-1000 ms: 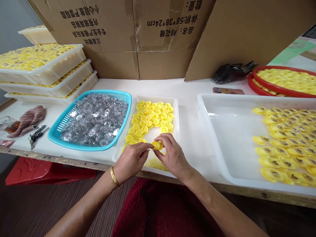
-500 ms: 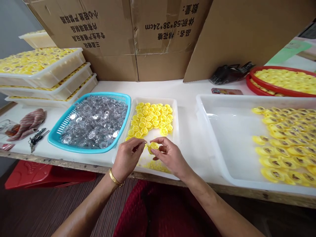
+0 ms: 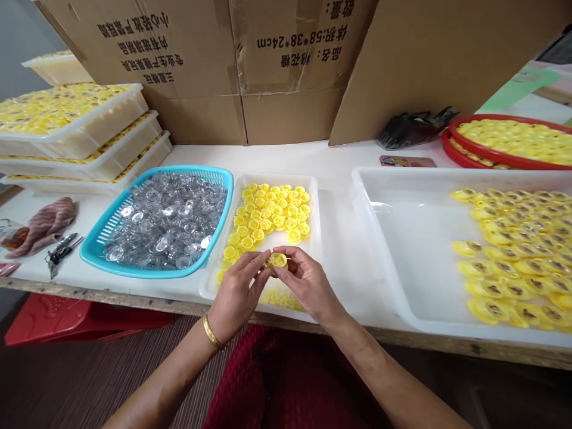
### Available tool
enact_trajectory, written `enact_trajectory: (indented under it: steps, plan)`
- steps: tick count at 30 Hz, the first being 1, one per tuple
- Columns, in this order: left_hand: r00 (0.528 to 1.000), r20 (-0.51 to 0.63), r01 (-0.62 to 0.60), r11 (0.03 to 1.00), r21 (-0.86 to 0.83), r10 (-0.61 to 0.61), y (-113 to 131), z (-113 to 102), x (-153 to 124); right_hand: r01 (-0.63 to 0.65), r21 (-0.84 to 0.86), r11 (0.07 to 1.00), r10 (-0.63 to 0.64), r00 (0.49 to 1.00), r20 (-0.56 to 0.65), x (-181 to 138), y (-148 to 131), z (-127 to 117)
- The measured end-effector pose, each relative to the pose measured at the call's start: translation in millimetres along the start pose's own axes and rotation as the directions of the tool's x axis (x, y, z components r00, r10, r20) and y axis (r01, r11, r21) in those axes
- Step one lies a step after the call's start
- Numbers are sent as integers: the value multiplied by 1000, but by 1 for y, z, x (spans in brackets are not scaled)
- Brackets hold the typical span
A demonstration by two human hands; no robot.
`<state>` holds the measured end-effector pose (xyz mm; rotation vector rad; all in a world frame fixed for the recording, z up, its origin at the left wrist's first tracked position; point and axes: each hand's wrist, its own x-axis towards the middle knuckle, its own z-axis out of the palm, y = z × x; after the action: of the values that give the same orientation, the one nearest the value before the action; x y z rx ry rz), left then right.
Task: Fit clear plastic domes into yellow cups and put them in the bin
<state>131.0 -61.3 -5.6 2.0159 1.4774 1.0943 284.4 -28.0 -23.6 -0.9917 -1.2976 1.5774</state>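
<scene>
A small round yellow plastic cup (image 3: 279,260) is pinched between the thumb and fingers of my right hand (image 3: 310,289), its open top facing up. My left hand (image 3: 241,289), with a gold bangle at the wrist, is closed at the cup's left side; its fingertips press on a small piece there, too hidden to name. Both hands are over the near part of a shallow white tray (image 3: 316,208). Several more yellow cups (image 3: 268,213) stand in its far half, and small yellow bits (image 3: 281,298) lie near its front edge.
On the left are a blue basket (image 3: 227,196) of clear plastic discs, stacked trays (image 3: 111,119) of yellow pieces, keys (image 3: 60,253) and a cloth (image 3: 51,220). A large white tub (image 3: 388,262) holds rows of yellow pieces (image 3: 513,268) on the right. Cardboard (image 3: 286,113) stands behind.
My left fingers have moved right and closed against the yellow cup's left side, where a small gap was before. The right hand keeps its hold on the cup. The whole view shifted slightly.
</scene>
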Motion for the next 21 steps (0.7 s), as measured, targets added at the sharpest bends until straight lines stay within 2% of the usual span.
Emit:
enact_trajectory:
  steps: [3,6,10,16,18,21]
  plan:
    - [993,15,120,989,-82,-119,0,-4,5,5,18,1000,-6,999,36,-1,0,-1]
    - [968,85,250,947,-199,-238,0,-7,9,28,15,999,-29,998,64,-2,0,-2]
    - [928,174,370,871,-324,-329,-4,-9,10,56,-37,998,-53,995,81,-4,-3,-3]
    - [919,260,378,846,-376,-295,-10,-17,9,6,-51,999,0,994,111,-4,-8,-5]
    - [919,281,371,848,-378,-277,-10,-20,9,-35,12,999,33,991,132,-4,-7,-7]
    - [922,287,357,858,-370,-260,-7,-24,11,-77,193,978,52,990,131,-3,-4,-8]
